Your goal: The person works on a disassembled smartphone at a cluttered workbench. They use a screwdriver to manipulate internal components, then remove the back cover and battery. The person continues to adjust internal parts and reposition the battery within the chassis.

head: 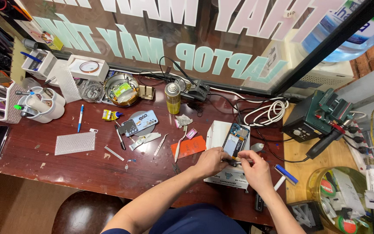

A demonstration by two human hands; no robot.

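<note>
**Inspector:** Start nearest the person. What are the hands doing?

**Assistant:** The left hand (211,160) is curled with its fingers closed at the lower edge of the opened smartphone with exposed internals (235,139). The right hand (256,169) is closed in a pinch on a thin dark tool (234,162), whose tip is at the phone's bottom end.

**Inspector:** Where does the phone lie?

**Assistant:** On a white box-shaped unit (216,134) on the dark red wooden desk (87,167).

**Inspector:** Around it?

**Assistant:** An orange card (189,146) just to the left, and a blue-and-white roller tool (285,175) to the right. Farther back stand a yellow-green spray can (172,98), a coil of white cable (267,111) and a green soldering station (314,117).
</note>
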